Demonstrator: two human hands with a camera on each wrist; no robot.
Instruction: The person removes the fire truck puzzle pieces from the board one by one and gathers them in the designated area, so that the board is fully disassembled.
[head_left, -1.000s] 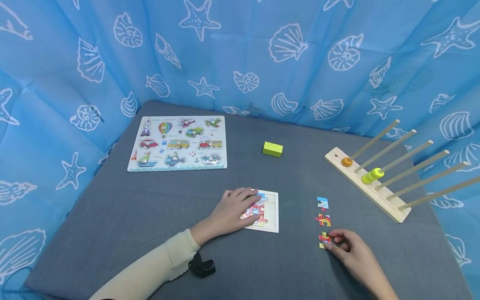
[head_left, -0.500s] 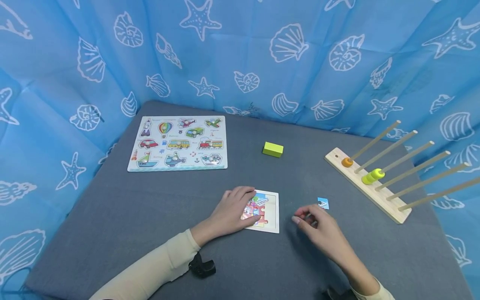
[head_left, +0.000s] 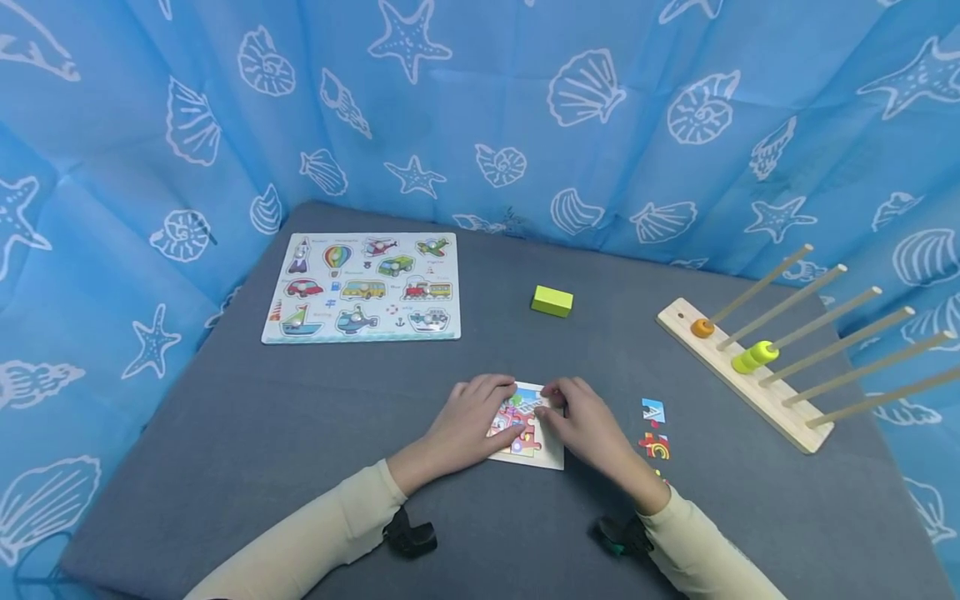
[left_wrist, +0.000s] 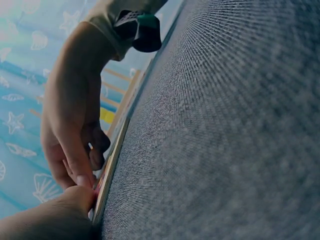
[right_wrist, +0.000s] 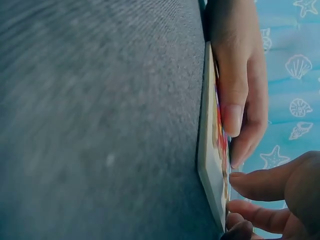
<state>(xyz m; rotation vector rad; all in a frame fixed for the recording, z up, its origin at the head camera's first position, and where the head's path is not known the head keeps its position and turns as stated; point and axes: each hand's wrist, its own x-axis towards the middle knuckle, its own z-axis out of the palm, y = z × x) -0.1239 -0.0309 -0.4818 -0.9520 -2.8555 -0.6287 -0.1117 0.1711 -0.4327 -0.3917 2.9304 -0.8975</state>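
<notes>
A small square jigsaw puzzle (head_left: 525, 446) in a pale wooden frame lies on the grey table. My left hand (head_left: 467, 421) rests over its left side, fingers extended and thumb on the picture. From the right, my right hand (head_left: 588, 421) reaches the puzzle's upper right part. Its bent thumb and fingers touch down there, a little apart; no loose piece shows between them in the right wrist view. To the right lie loose jigsaw pieces in a column: a blue one with an A (head_left: 653, 410), a red one with a yellow curve (head_left: 656, 446), and another mostly hidden by the right forearm.
A vehicle peg puzzle board (head_left: 362, 287) lies at the back left. Behind the jigsaw stands a yellow-green block (head_left: 552, 301). At right is a wooden peg rack (head_left: 742, 375) with long tilted pegs and a few beads. A blue seashell curtain (head_left: 450, 100) hangs behind.
My right hand has left the loose pieces and moved left and up onto the puzzle. The left hand has stayed on the puzzle. The view has shifted slightly.
</notes>
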